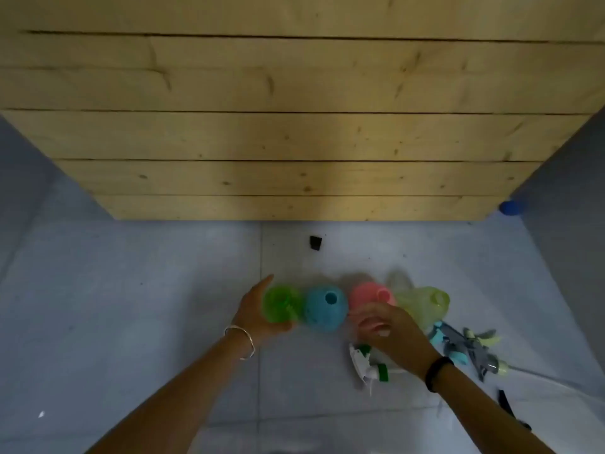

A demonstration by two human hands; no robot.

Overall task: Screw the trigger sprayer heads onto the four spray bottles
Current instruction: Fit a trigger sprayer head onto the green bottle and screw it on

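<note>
Four open spray bottles stand in a row on the grey floor: green (282, 304), blue (325, 308), pink (370, 294) and yellow-green (422, 301). My left hand (253, 311) is wrapped around the left side of the green bottle. Just in front of the pink bottle hovers my right hand (388, 332), fingers curled, above a white and green trigger sprayer head (368, 365) that lies on the floor. Whether the fingers touch that head is hidden. Other sprayer heads (468, 348) lie in a pile to the right.
A light wooden plank structure (294, 132) rises right behind the bottles. A small black piece (316, 243) lies on the floor near its base. A blue cap (510, 207) sits at the far right, and a dark strap (505, 403) lies near my right forearm.
</note>
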